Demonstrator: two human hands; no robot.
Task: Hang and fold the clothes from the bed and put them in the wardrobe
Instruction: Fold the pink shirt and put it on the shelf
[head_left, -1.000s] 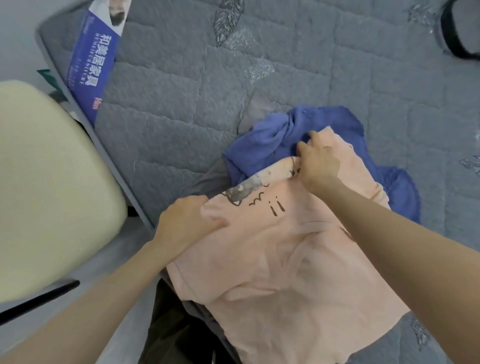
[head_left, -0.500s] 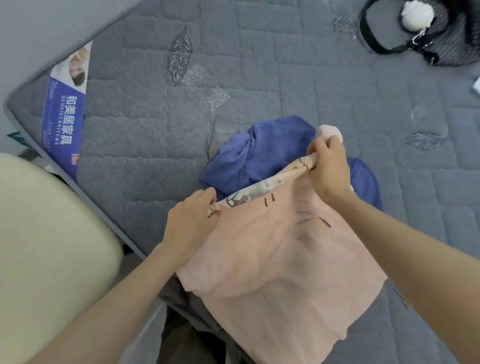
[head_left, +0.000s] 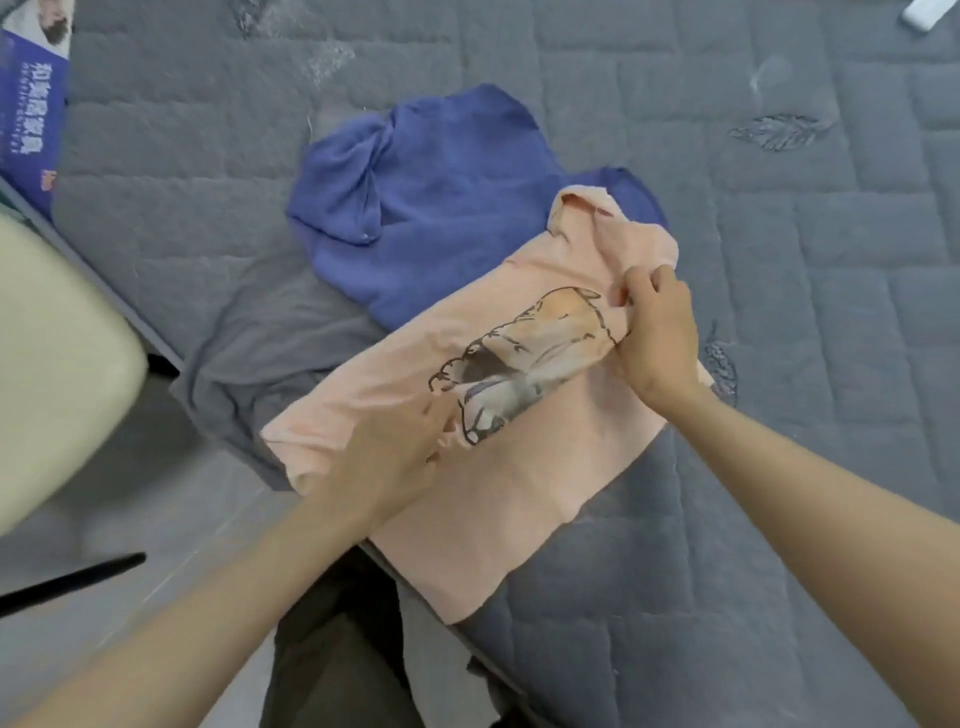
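Mid-fold at centre frame, the right hand (head_left: 655, 340) pinches the pink shirt (head_left: 519, 483) on the bed (head_left: 779, 519), the left hand (head_left: 387, 460) with its grip too blurred to tell; next, likely flattening the fold.

A single wide-angle camera, worn on the person's head, looks forward and steeply down at close range over the near edge of a grey quilted mattress (head_left: 675, 130), which fills most of the frame.
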